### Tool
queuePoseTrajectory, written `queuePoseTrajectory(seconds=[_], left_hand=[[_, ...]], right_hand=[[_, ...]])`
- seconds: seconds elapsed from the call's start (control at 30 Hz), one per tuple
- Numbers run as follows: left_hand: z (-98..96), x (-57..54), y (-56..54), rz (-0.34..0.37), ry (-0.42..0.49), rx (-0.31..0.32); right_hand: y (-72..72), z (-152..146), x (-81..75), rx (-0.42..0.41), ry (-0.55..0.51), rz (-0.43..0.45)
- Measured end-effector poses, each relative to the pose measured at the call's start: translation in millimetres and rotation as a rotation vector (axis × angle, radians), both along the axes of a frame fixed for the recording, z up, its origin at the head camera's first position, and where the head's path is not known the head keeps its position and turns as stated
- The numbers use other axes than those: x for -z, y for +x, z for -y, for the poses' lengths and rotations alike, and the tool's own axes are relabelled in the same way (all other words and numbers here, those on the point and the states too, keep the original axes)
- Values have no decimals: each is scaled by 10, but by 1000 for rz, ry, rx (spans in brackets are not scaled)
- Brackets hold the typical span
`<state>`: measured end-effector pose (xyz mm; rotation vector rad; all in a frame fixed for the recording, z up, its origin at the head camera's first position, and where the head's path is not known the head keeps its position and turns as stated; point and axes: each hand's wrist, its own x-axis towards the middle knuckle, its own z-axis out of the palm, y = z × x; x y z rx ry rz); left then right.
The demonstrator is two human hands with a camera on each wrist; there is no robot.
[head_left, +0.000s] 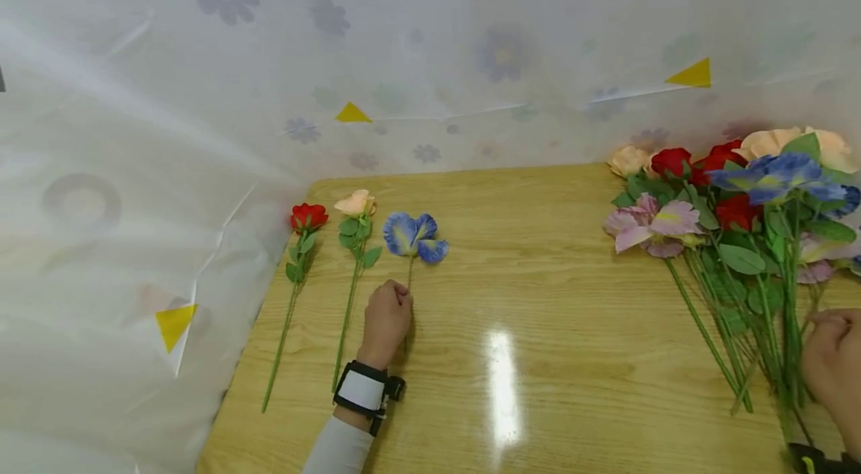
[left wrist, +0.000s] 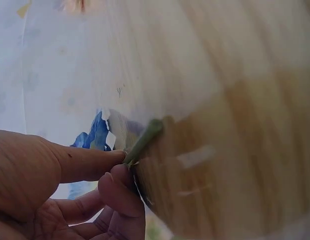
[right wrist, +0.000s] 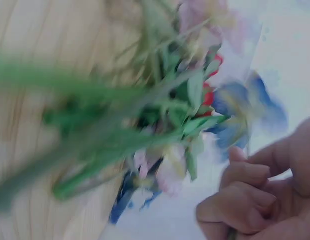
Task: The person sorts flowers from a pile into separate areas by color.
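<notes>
My left hand (head_left: 388, 315) pinches the stem of a blue iris (head_left: 415, 236) between thumb and fingers, low over the table. In the left wrist view, the green stem end (left wrist: 145, 142) sticks out past the fingertips. Left of it lie a peach rose (head_left: 355, 203) and a red rose (head_left: 309, 216), stems towards me. At the right edge my right hand (head_left: 834, 365), partly cut off, has its fingers curled around a thin flower stem beside the bunch. A blurred blue iris (right wrist: 239, 112) shows just beyond those fingers; whether the held stem is its own, I cannot tell.
A heaped bunch of red, peach, pink and blue flowers, including a pink iris (head_left: 652, 223), covers the right of the wooden table (head_left: 538, 272). Patterned translucent sheeting (head_left: 430, 48) borders the table at the back and left.
</notes>
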<state>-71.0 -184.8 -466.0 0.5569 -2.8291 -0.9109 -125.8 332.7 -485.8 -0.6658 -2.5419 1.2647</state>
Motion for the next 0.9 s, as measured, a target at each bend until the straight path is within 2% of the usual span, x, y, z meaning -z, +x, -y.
queuePoseTrajectory(seconds=[0.03, 0.1, 0.13, 0.23, 0.37, 0.6, 0.8, 0.9], left_hand=[[-5, 0, 1, -4, -4, -4], [-19, -8, 3, -18, -16, -9], [-27, -20, 4, -27, -21, -8], [-72, -101, 12, -55, 2, 29], [-202, -304, 46, -90, 71, 143], [-583, -630, 154, -180, 187, 408], [-918, -838, 258, -201, 351, 586], [-1075, -924, 289, -233, 360, 665]], right_hand=[[6, 2, 9, 18, 22, -23], [60, 36, -56, 10, 160, -34], [95, 80, -103, 16, 171, -40], [210, 298, -304, 23, 154, -58], [351, 635, -535, -44, 95, -104], [585, 1194, -667, -291, -191, -213], [800, 1685, -752, -543, -333, -305], [878, 1868, -771, -656, -396, -324]])
